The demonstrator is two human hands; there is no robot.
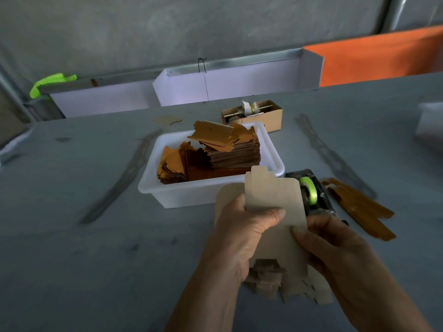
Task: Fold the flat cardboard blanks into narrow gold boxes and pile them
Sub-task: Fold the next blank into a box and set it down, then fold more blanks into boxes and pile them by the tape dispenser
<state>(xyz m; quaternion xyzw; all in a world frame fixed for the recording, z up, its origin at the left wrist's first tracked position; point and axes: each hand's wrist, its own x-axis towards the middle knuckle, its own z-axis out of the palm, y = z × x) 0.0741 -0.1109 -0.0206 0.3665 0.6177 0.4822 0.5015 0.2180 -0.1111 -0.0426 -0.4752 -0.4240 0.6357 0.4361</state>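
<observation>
Cardboard blank [271, 200] up off the counter [96, 248], plain brown side facing us, held between both hands just this side of the white tub [187, 195]. Left hand [242, 236] grips the near-left edge, thumb pressed flat across the face, fingers curled behind. Right hand [335, 248] pinches the right edge lower down, thumb on top. One panel looks to be lifting along a crease, so I'd call this the first fold, barely begun.

To do it well, I'd say: run the left thumb along the score line and let the right hand swing its panel over squarely, so the long edges meet and the tabs at the far end line up. A skewed crease would likely leave the narrow box twisted.

Under the hands lies a loose heap of more blanks [275, 283], right beneath the wrists, easy to brush. Beyond the left hand, the tub holds a tall stack of gold blanks [235, 152]. Just past the right hand sits a tape dispenser [309, 190] with a green roll, very near the blank's right edge, so that's the tight side. Further right of it, finished gold boxes [359, 207] lie piled. Left of the left hand the counter gives open room for swinging a panel out.
</observation>
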